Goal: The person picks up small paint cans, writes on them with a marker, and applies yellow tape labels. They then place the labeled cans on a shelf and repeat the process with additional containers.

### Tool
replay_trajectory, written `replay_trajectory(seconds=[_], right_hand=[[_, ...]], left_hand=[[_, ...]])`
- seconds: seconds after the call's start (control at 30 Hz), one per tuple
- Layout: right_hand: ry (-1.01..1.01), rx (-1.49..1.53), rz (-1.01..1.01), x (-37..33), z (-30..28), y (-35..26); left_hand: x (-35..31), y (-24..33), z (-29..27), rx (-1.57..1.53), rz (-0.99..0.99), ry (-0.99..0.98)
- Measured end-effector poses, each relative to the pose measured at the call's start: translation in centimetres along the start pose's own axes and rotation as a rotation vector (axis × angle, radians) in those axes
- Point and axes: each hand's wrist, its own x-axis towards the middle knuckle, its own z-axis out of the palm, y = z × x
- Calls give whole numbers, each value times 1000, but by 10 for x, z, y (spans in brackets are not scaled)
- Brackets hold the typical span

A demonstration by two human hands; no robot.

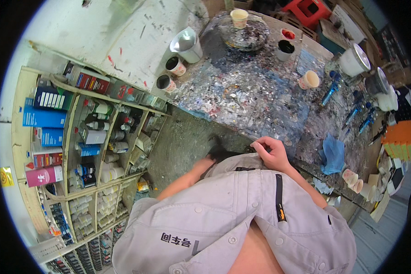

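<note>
My right hand (273, 154) is by the table's near edge, its fingers curled in and closed. Whether anything small sits between the fingertips is hidden from this view. Low at my left side, my left hand (207, 164) is beside the grey jacket (214, 201), with its fingers out of sight. Nearest to my right hand is the paint-crusted table (246, 102). A crumpled blue cloth (332, 154) lies further right on it. One cream paper cup (309, 80) stands on the tabletop, and another cup (239, 18) is on a paint-caked round stand (245, 35).
Paper cups of dark paint (176, 66) and a clear plastic measuring cup (187, 45) stand at the far left. Red paint (287, 34) and black paint (285, 46) fill cups further back. Blue spray guns (332, 89) lie at right. Shelves (67, 150) hold bottles and boxes.
</note>
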Motion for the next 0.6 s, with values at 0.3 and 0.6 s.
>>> replay_trajectory(seconds=[0.3,0.6], right_hand=[[-122,-26,-26,56,59,-22],[-261,-125,43,106,113,-46]], left_hand=[[38,-82,-20,-164,-169,54],[11,-76,-86,-119,-344,-85]])
